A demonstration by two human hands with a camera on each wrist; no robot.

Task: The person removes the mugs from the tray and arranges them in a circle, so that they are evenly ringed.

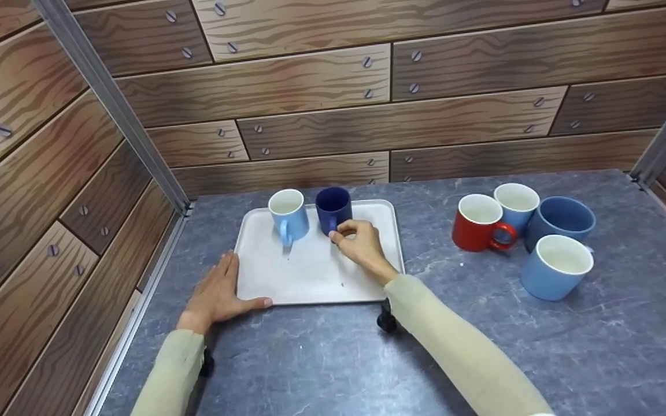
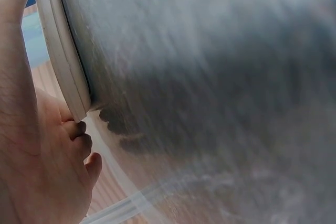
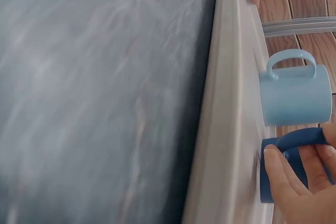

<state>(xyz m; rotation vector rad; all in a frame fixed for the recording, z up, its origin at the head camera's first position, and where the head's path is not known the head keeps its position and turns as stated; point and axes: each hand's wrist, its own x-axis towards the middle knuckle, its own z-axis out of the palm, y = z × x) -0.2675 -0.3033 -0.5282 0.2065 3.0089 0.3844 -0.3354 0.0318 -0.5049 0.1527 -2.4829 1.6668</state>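
Observation:
A white tray [image 1: 310,280] lies on the grey marbled table, with two mugs standing at its back edge. My right hand [image 1: 363,247] pinches the handle of the dark blue mug [image 1: 341,215]; the right wrist view shows fingers and thumb around that handle [image 3: 300,138]. Just left of it stands a light blue mug [image 1: 296,224], white inside, handle toward me. My left hand [image 1: 215,293] rests at the tray's front left corner, fingers extended along the left side and thumb at the front rim. In the left wrist view, the tray's rim [image 2: 65,61] lies against this hand.
On the table to the right stand a red mug [image 1: 469,231], a light blue mug [image 1: 515,214] behind it, a wider blue mug [image 1: 541,228] and another light blue mug [image 1: 547,277] in front. Wood-patterned walls [image 1: 310,75] rise at the back and left, joined by a metal post [image 1: 119,110].

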